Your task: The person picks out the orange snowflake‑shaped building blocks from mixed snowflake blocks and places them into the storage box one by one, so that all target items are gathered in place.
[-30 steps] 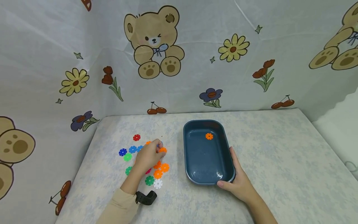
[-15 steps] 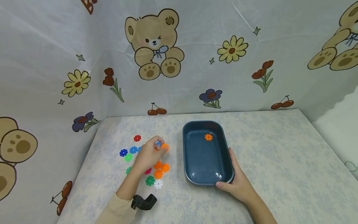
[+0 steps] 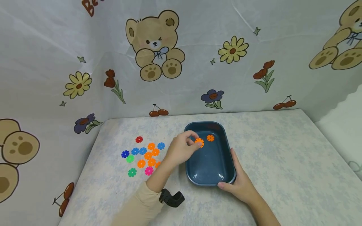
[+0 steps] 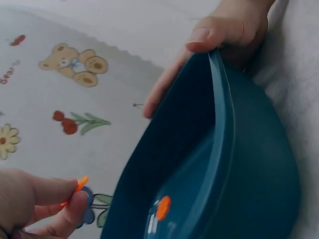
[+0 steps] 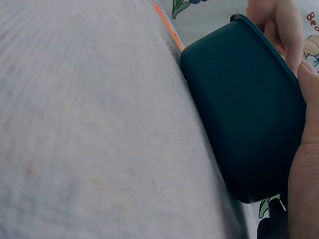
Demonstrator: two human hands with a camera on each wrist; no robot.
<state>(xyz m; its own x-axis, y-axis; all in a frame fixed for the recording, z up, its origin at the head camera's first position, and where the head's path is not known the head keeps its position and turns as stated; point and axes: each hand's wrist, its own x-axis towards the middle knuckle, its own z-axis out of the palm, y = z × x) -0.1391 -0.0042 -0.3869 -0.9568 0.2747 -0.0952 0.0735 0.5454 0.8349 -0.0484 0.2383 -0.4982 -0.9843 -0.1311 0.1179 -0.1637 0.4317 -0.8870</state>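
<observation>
My left hand [image 3: 181, 150] pinches an orange snowflake building disc [image 3: 200, 142] between thumb and fingers, over the left side of a dark blue basin [image 3: 207, 168]. In the left wrist view that disc [image 4: 82, 182] shows edge-on at the fingertips. A second orange disc [image 3: 210, 138] lies on the basin floor, toward its far end. My right hand [image 3: 243, 186] holds the basin's near right corner, thumb at the rim and fingers along the outer wall. The right wrist view shows the basin's outside [image 5: 244, 109], which hides the discs inside.
Left of the basin, several loose discs lie on the table: orange, blue, green, a pink one [image 3: 149, 170] and a red one [image 3: 139, 139]. The left forearm partly covers this group. A printed cloth [image 3: 192, 94] stands behind the table's back edge.
From among the loose discs, my left hand has picked up an orange one and moved right, over the basin. The right hand keeps its hold on the basin.
</observation>
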